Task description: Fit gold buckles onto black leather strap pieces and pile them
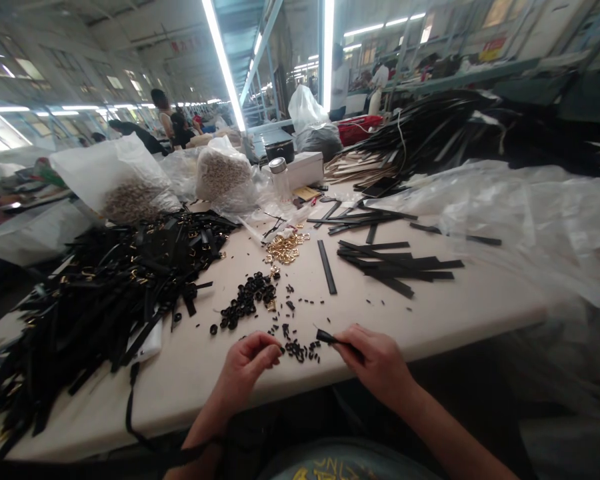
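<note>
My right hand [375, 360] grips a black strap [326, 337], whose end sticks out to the left past the fingertips. My left hand [250, 363] is closed in a pinch at the edge of a scatter of small black pieces [300, 350]; what lies between its fingertips is too small to make out. Just beyond that hand is a pile of black rings [247, 300]. Gold buckles [285, 248] lie heaped farther back. One loose black strip [327, 267] lies flat behind the small pieces, with several more black strips [400, 263] to its right.
A large heap of black straps with gold buckles [130, 280] covers the table's left side. Behind stand bags of beige pieces [225, 173], a clear jar [280, 179] and a white box [305, 168]. Plastic sheeting [510, 220] drapes the right side. Other people are in the background.
</note>
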`<state>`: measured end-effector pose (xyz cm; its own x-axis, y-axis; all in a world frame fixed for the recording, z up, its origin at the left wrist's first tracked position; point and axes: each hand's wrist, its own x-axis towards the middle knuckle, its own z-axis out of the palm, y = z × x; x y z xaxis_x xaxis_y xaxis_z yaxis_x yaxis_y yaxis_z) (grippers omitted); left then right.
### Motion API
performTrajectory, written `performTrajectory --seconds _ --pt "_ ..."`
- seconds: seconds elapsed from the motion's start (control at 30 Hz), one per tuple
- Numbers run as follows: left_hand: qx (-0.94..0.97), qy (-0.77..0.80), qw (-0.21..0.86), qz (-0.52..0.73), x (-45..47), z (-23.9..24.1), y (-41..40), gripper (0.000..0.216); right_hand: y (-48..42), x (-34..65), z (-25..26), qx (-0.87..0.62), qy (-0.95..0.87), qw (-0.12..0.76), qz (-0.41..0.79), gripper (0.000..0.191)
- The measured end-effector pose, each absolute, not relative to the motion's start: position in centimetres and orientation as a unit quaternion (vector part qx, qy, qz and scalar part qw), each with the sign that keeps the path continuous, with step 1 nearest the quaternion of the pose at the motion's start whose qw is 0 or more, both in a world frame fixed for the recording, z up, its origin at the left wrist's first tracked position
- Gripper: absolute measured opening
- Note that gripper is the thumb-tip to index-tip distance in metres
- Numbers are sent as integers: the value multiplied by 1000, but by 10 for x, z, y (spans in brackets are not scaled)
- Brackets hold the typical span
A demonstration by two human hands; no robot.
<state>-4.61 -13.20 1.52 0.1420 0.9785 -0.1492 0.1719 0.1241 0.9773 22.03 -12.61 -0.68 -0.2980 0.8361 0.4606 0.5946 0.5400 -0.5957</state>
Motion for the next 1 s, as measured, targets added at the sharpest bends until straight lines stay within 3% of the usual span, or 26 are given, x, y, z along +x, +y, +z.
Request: performTrajectory --seconds 0.13,0.33,0.63,0.83,1.0 --pt "566 559 456 400 -74 26 -78 29 -108 233 -21 -511 -748 388 174 11" --pt "664 612 280 327 -89 17 21 47 -104 233 -31 -538 -748 351 167 10" --pt "723 628 188 218 -44 -13 118 53 -105 233 -33 -531 -761 336 161 9" --pt "755 620 150 153 -5 -21 141 60 -106 233 -33 -528 -760 346 158 7" --pt "816 550 135 116 12 -17 105 55 -106 232 -31 -526 -759 346 164 5"
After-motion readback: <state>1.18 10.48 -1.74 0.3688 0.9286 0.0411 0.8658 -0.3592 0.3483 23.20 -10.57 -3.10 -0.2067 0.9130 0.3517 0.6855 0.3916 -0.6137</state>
